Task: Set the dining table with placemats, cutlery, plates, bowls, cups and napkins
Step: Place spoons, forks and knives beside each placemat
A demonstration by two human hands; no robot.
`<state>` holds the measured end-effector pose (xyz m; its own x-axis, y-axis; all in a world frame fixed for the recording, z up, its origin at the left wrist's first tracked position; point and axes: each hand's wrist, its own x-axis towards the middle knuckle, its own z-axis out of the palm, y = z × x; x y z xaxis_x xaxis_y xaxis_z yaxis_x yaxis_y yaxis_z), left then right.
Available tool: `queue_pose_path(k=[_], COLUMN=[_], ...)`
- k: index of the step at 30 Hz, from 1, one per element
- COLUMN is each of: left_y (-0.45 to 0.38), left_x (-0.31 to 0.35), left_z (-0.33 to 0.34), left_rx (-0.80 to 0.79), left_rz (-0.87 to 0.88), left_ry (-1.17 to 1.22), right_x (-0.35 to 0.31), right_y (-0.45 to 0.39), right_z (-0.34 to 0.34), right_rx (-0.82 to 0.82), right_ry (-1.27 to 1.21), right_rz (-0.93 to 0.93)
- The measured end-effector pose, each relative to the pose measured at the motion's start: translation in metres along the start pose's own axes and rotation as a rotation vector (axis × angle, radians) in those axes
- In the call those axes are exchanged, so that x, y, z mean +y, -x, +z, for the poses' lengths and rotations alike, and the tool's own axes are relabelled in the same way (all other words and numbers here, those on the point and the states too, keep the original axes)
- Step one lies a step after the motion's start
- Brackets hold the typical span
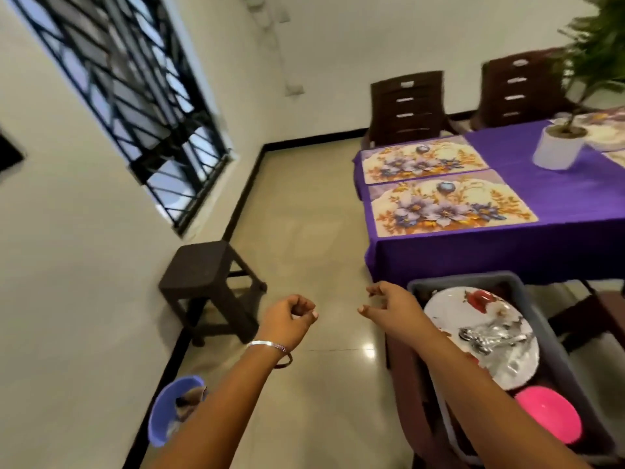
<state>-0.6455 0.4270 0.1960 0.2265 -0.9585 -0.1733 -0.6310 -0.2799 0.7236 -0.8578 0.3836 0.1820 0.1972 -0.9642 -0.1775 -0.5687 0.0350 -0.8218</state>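
i see both arms stretched out over the floor, holding nothing. my left hand (290, 320) has its grip clenched, fingers curled into the palm with the thumb laid across, a silver bangle (267, 345) on the wrist. my right hand (389, 302) is released, fingers loosely bent, and it hangs just beside the near corner of the grey tub (554, 336).

the tub sits low at my right on a dark brown seat, below the edge of the bench (558, 184). inside it lies a white plate (497, 340) with a red flower print, steel cutlery (490, 338) piled on top of it, and a pink bowl (548, 418) at the near end.

the bench wears a purple cloth. two floral placemats (439, 184) lie side by side along its left end, nearly touching. a white pot with a green plant (558, 147) stands further in, and more matting shows at the far right, cut off by the frame. two dark brown chairs (409, 106) stand behind the bench.

a dark stool (203, 275) stands by the wall under the barred window, and a lilac bucket (172, 411) sits on the floor by my left forearm.
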Motion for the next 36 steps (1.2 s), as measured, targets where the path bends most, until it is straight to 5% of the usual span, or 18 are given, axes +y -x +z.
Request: queue_pose_path(k=[20,26,36], left_y=[-0.176,-0.242,-0.282], left_x=[0.126,0.123,0.066], left_z=[0.284,0.367,0.491], left_rx=[-0.931,-1.027,-1.091], left_rz=[0.392,0.335,0.176], left_ry=[-0.402,-0.452,-0.566], right_x=[0.185,0.256,0.393], right_y=[-0.032,-0.076,-0.132], right_z=[-0.086,-0.086,-0.063], right_rx=[0.371,0.339,0.548], right_ry=[-0.197,-0.269,-0.268], right_rz=[0.763,1.001,1.162])
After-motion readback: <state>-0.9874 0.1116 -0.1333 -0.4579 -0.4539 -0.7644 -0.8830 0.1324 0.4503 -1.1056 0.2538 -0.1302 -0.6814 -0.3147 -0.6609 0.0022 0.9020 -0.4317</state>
